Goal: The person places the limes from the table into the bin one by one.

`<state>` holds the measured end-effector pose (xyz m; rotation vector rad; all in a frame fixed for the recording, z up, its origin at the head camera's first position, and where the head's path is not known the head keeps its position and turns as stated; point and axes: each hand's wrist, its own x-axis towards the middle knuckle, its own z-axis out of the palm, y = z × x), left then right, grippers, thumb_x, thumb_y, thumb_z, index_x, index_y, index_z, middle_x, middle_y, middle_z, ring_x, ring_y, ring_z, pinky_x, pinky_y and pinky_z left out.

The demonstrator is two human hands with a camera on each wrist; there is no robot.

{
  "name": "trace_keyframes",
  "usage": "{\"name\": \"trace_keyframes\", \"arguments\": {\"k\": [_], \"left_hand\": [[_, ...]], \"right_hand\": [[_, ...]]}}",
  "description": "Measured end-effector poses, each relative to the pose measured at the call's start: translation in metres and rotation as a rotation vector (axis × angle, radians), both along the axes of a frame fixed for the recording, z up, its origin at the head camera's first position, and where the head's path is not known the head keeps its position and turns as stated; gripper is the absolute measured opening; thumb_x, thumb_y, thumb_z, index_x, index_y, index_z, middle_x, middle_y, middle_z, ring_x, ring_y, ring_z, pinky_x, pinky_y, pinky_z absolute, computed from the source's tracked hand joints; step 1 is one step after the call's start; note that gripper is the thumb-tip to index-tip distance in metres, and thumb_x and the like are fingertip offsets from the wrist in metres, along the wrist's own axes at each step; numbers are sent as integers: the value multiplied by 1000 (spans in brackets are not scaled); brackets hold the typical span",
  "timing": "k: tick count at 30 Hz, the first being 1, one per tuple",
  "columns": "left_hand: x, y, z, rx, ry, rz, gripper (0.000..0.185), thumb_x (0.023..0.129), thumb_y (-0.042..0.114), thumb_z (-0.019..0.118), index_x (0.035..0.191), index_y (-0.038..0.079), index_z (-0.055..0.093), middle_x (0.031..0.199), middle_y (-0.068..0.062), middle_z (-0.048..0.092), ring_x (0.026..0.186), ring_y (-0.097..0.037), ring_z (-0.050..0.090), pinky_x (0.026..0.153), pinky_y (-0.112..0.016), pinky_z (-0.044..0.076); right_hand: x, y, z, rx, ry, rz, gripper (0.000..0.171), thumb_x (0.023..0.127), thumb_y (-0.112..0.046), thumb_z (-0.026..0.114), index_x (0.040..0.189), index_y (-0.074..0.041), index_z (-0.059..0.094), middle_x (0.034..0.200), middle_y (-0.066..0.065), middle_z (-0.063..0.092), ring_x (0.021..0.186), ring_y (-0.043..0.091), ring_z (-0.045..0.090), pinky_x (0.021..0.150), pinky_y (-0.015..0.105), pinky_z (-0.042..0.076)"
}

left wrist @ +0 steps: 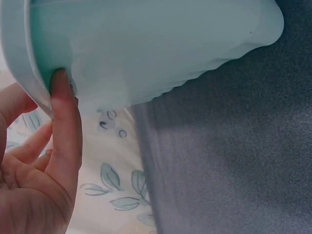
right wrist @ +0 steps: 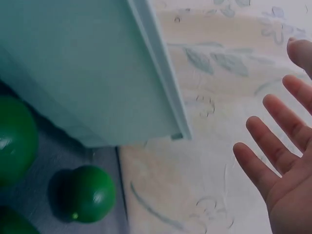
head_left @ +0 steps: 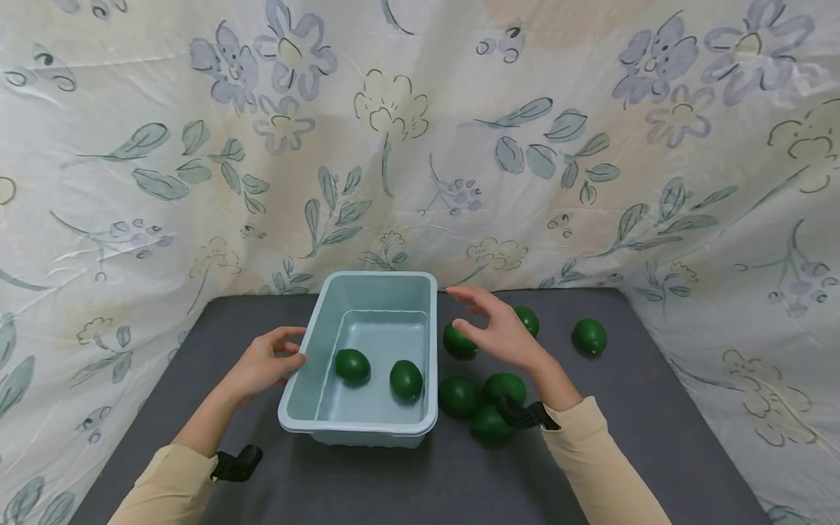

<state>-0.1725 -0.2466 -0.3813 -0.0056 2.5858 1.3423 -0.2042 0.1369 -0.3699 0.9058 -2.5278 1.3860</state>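
While a flowered cloth [head_left: 420,146] hangs as a backdrop on three sides, a dark grey table [head_left: 656,408] fills the lower middle of the head view. On it stands a pale blue tub [head_left: 308,408], long side running away from the person, with two green limes inside: one lime [head_left: 353,365] toward the left of its floor and another lime [head_left: 406,379] just right of it, apart from each other.

Right of the tub, more limes lie on the table. Three sit bunched together near the tub's right wall [head_left: 458,396], one [head_left: 459,343] lies farther back beside the wall, one [head_left: 528,319] peeks out behind the right hand, and one [head_left: 589,337] lies well apart to the right.

At the tub's left rim, the left hand [head_left: 262,364] rests with its thumb against the wall under the rim and its fingers curled over the edge, as the left wrist view shows close up. Hovering above the limes, just right of the tub, the right hand [head_left: 502,328] holds nothing; its fingers [right wrist: 273,146] are spread wide and straight.
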Motion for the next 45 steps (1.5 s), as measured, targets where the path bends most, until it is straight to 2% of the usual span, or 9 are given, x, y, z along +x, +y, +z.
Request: {"name": "trace_keyframes", "arguments": {"k": [6, 12, 18, 23, 31, 32, 38, 40, 45], "left_hand": [[0, -2, 0, 3, 11, -7, 55, 88, 12, 60, 138, 5, 36, 104, -18, 54, 77, -20, 61, 60, -37, 55], [0, -2, 0, -3, 11, -3, 55, 88, 12, 59, 138, 6, 36, 104, -17, 54, 77, -20, 61, 60, -36, 55], [1, -1, 0, -15, 18, 1, 55, 88, 12, 60, 137, 5, 36, 103, -17, 54, 77, -20, 61, 60, -36, 55], [1, 0, 0, -18, 20, 8, 55, 88, 12, 60, 137, 5, 37, 102, -17, 55, 76, -20, 61, 59, -35, 55], [1, -1, 0, -5, 20, 5, 55, 88, 11, 60, 137, 5, 37, 100, -17, 55, 74, -20, 61, 58, -35, 55], [1, 0, 1, -2, 20, 4, 55, 88, 11, 60, 137, 5, 36, 101, -17, 55, 74, -20, 61, 58, -35, 55], [1, -1, 1, 5, 24, -1, 55, 88, 10, 59, 137, 4, 36, 100, -18, 55, 74, -20, 61, 58, -35, 55], [1, -1, 0, 4, 24, -2, 55, 88, 10, 59, 137, 5, 37, 101, -18, 55, 74, -20, 61, 59, -35, 55], [0, -1, 1, 1, 22, 0, 55, 88, 11, 59, 137, 5, 37, 102, -18, 55, 74, -20, 61, 59, -35, 55]], "right_hand": [[2, 17, -16, -14, -53, -47, 49, 89, -22, 61, 135, -21, 45, 134, 5, 47, 124, 21, 44, 99, 43, 40], [6, 32, -38, 8, -82, -60, 51, 89, -22, 61, 137, -16, 43, 135, 9, 46, 124, 24, 44, 98, 42, 41], [10, 47, -60, -26, -102, -61, 52, 88, -16, 62, 136, -11, 43, 135, 13, 45, 123, 31, 44, 96, 48, 41], [14, 58, -74, 36, -109, -95, 51, 89, -22, 61, 136, -12, 44, 133, 10, 47, 122, 28, 46, 95, 43, 44], [19, 68, -91, 74, -136, -98, 51, 89, -27, 61, 135, -12, 44, 132, 12, 49, 120, 30, 48, 93, 48, 43], [22, 67, -88, 76, -144, -95, 51, 89, -25, 61, 135, -10, 44, 132, 13, 48, 119, 31, 48, 93, 49, 43], [26, 71, -100, 90, -180, -93, 51, 88, -20, 62, 135, -9, 45, 132, 12, 48, 119, 33, 48, 91, 51, 43], [24, 74, -109, 104, -178, -90, 51, 88, -21, 62, 135, -11, 45, 132, 11, 49, 118, 33, 48, 91, 49, 44], [29, 76, -113, 133, -179, -79, 52, 88, -28, 61, 135, -10, 45, 132, 10, 50, 117, 34, 50, 91, 50, 44]]}}
